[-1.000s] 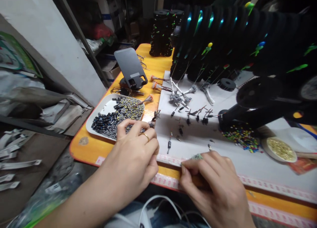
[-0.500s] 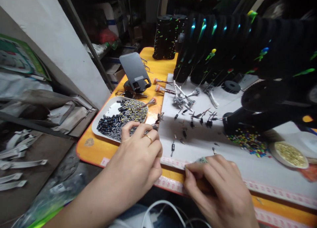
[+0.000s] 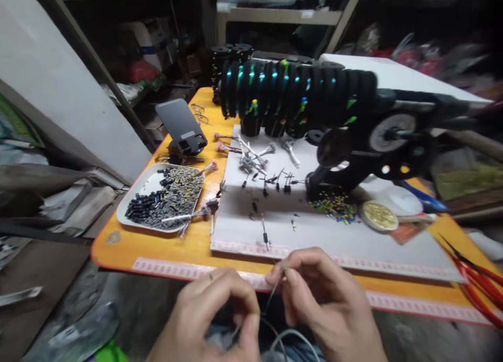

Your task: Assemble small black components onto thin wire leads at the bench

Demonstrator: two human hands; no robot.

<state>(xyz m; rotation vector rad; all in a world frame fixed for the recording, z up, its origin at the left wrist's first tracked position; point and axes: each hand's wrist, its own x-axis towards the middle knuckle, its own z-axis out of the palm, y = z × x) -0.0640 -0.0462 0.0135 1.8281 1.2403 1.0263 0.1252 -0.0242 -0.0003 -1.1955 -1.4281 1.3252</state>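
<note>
My right hand is closed in a pinch, with a thin grey-green line hanging from between thumb and forefinger. My left hand is lower and to the left, its fingers curled and the thumb pressed in. The line runs down to its fingertips, which seem to pinch it; the detail is small and blurred. Both hands are in front of the table's near edge. Beyond them, a small black cylinder with wire ends lies on the white board.
At left stands a white tray of small black and grey-yellow cylinders, behind it a phone stand. A black spool rack rises at the back. Coloured beads, a dish of gold-coloured pieces and red-handled scissors are at right.
My left hand has come away from beside the tray to the front edge, near my right hand. A wire-like bundle now shows at the tray's edge. The view has shifted right.
</note>
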